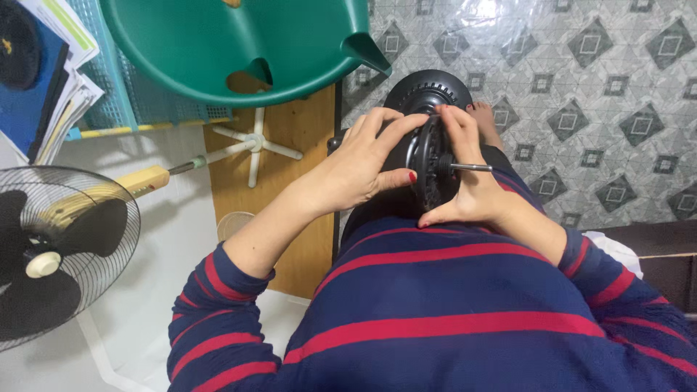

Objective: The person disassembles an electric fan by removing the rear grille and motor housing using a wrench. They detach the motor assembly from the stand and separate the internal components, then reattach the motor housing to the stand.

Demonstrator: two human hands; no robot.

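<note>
A black round fan motor housing [428, 91] with a steel shaft [470, 167] sticking out to the right rests on my lap. My left hand [359, 163] wraps the housing's left side, fingers curled over its top edge. On the right side, my right hand [465, 174] has its fingertips on the housing's rim and the shaft passes between its fingers. Both sleeves are navy with red stripes.
An assembled fan with a black wire guard [62, 250] and black blades sits at the left. A green plastic basin [239, 47] and a teal basket [138, 101] lie above a wooden board [301, 189]. A screwdriver [156, 178] lies on the white surface. Patterned grey floor lies to the right.
</note>
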